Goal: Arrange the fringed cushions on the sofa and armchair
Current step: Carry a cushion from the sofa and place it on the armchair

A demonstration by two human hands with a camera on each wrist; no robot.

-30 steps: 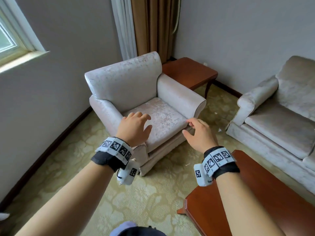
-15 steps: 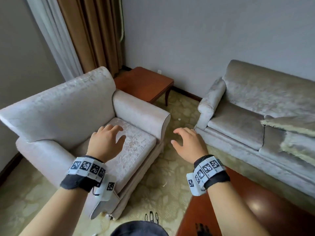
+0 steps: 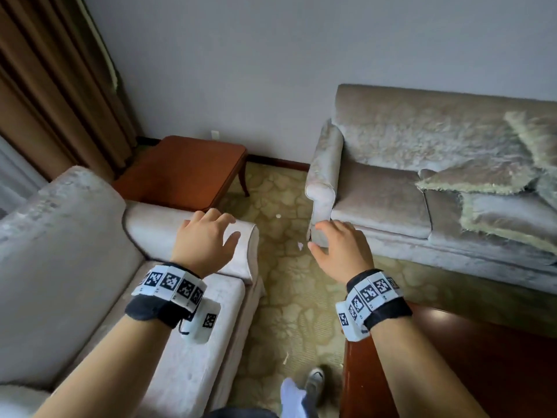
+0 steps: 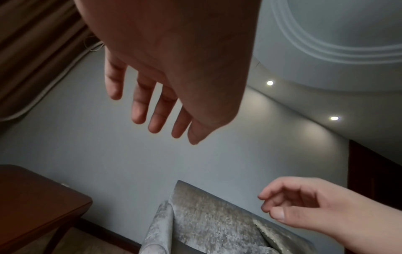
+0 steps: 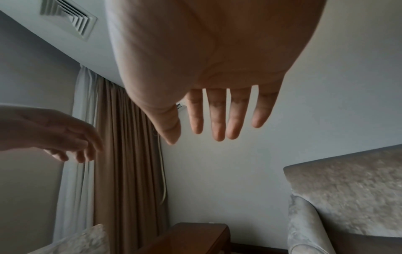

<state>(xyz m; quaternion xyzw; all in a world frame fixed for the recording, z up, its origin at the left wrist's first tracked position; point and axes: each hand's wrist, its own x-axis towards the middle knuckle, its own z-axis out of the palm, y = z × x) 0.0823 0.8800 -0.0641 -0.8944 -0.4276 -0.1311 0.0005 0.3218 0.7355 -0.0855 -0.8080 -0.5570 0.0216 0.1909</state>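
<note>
A pale velvet armchair [image 3: 75,267] fills the lower left of the head view. A matching sofa [image 3: 391,140] stands at the right against the wall. Three fringed cushions lie heaped at the sofa's right end: one flat on top [image 3: 476,176], one on the seat below it [image 3: 509,218], one leaning on the backrest [image 3: 539,137]. My left hand [image 3: 208,239] hovers above the armchair's right armrest, fingers relaxed and empty [image 4: 152,110]. My right hand [image 3: 340,251] hangs in the gap before the sofa's left arm, fingers straight and empty [image 5: 217,118].
A brown wooden side table [image 3: 180,170] stands in the corner between armchair and sofa. A dark wooden coffee table [image 3: 482,366] sits at lower right. Brown curtains [image 3: 45,86] hang at the left. Patterned carpet [image 3: 286,297] lies between the furniture, with my shoe [image 3: 313,384] on it.
The view has swung right, from the armchair toward the sofa, bringing the cushions into sight. Both hands have left the armchair seat and moved right, still empty.
</note>
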